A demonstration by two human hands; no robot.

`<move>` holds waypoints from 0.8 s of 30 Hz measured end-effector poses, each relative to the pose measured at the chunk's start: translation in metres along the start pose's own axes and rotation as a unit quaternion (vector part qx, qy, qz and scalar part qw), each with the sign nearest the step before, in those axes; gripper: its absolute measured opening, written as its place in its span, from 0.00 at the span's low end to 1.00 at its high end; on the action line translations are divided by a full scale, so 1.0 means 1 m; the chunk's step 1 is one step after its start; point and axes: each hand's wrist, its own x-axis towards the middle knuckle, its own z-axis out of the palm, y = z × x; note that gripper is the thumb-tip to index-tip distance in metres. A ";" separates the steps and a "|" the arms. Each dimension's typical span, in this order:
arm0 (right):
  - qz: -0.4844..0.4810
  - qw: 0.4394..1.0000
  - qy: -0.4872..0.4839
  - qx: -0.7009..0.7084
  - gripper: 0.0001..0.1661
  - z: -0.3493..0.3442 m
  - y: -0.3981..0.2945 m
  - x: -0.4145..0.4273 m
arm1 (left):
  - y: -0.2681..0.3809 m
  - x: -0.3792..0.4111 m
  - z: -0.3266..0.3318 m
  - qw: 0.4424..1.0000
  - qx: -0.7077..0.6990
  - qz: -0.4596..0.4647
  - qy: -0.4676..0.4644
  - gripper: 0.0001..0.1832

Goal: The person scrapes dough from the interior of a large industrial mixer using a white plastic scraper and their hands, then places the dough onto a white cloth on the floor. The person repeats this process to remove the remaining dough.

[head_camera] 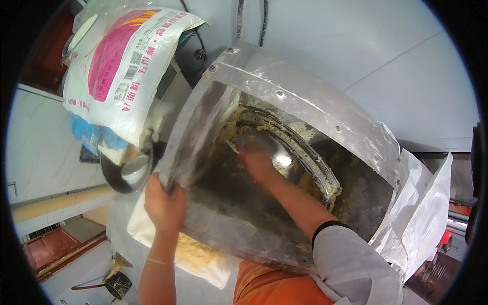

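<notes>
A large steel dough mixer tub (312, 95) lies open before me, its rim studded with screws. My left hand (164, 206) grips the tub's left rim, thumb on the inner side. Deep inside the tub is my right hand (256, 160), slightly blurred, holding a small pale flat scraper (231, 146) against the far left inner wall. Yellowish dough residue (232, 124) clings to that corner. A curved metal mixing bar (305, 152), crusted with dough, arches across the tub just beyond my right forearm. My right fingertips are partly unclear.
A printed white flour sack (126, 65) stands at upper left, above a dark metal bowl (127, 173). White sacking (415, 206) hangs at the tub's right. Below its left side lies a white bag with yellow powder (202, 255). A pot (117, 285) sits at lower left.
</notes>
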 end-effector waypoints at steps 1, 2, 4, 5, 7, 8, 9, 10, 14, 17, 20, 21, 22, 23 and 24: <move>-0.020 0.998 0.044 -0.051 0.14 -0.008 0.005 0.006 | 0.000 0.000 0.001 1.000 0.005 -0.008 -0.004 0.21; -0.030 0.997 0.020 -0.070 0.14 -0.003 0.010 0.012 | -0.001 -0.002 0.001 1.000 0.011 -0.016 -0.009 0.21; -0.041 0.993 -0.020 -0.105 0.14 0.014 0.013 0.031 | 0.003 0.000 0.000 0.999 0.004 -0.027 -0.027 0.21; -0.039 0.993 -0.022 -0.111 0.13 0.019 0.012 0.039 | 0.005 0.001 0.001 1.000 -0.005 -0.017 -0.022 0.21; -0.032 0.992 -0.036 -0.113 0.12 0.023 0.001 0.044 | 0.004 -0.001 0.002 1.000 -0.014 -0.004 -0.022 0.22; 0.045 0.997 -0.024 -0.057 0.11 0.028 0.008 0.037 | -0.002 -0.001 0.004 0.999 -0.034 -0.011 -0.033 0.21; 0.117 0.993 -0.005 -0.005 0.11 0.034 0.024 0.032 | 0.000 -0.002 0.004 0.998 -0.037 -0.014 -0.039 0.21; 0.186 0.981 0.016 0.049 0.11 0.034 0.033 0.031 | 0.002 -0.001 0.002 0.998 -0.040 -0.016 -0.044 0.21; 0.374 0.903 0.156 0.147 0.23 0.061 0.044 -0.004 | 0.007 -0.001 0.006 0.995 -0.090 0.001 -0.045 0.19; 0.367 0.895 0.183 0.176 0.24 0.069 -0.001 -0.007 | 0.008 -0.003 0.006 0.993 -0.104 -0.023 -0.060 0.21; 0.414 0.865 0.157 0.235 0.23 0.049 -0.028 0.009 | 0.009 -0.001 0.002 0.995 -0.062 -0.028 -0.073 0.22; 0.409 0.872 0.131 0.235 0.21 0.048 -0.030 0.011 | 0.008 -0.002 0.003 0.995 -0.063 -0.029 -0.074 0.22; 0.404 0.878 0.104 0.236 0.20 0.048 -0.031 0.013 | 0.006 -0.003 0.003 0.995 -0.063 -0.031 -0.075 0.21; 0.397 0.884 0.075 0.237 0.18 0.048 -0.033 0.016 | 0.005 -0.003 0.002 0.996 -0.052 -0.029 -0.069 0.21; 0.393 0.890 0.068 0.219 0.19 0.057 -0.033 0.020 | 0.006 -0.004 0.002 0.997 -0.043 -0.028 -0.064 0.21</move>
